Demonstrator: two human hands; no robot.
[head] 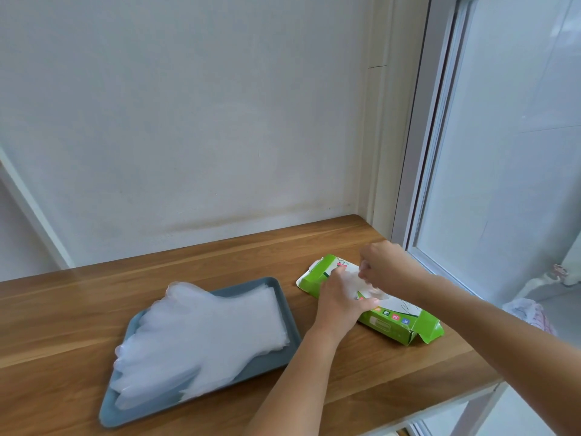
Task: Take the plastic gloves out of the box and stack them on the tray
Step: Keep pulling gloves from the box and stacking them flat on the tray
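The right hand point(386, 266) pinched a clear plastic glove point(362, 284) at the opening of the green cardboard box point(396, 323), fingers curled on the film. The left hand point(341, 298) lay over the box, pressing it to the wooden table point(220, 256). Well left, more clear gloves point(204, 335) lay stacked on a grey-blue rectangular tray point(133, 415); nothing lay between the two.

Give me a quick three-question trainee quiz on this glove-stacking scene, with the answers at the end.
1. True or false: the stack of plastic gloves lies on the blue-grey tray.
2. What does the right hand pinch above the green box? A) a glove B) the tray's rim C) a pen
3. Fill in: seen from the camera, the box lies to the ____ of the tray.
Key: 1 true; 2 A; 3 right.
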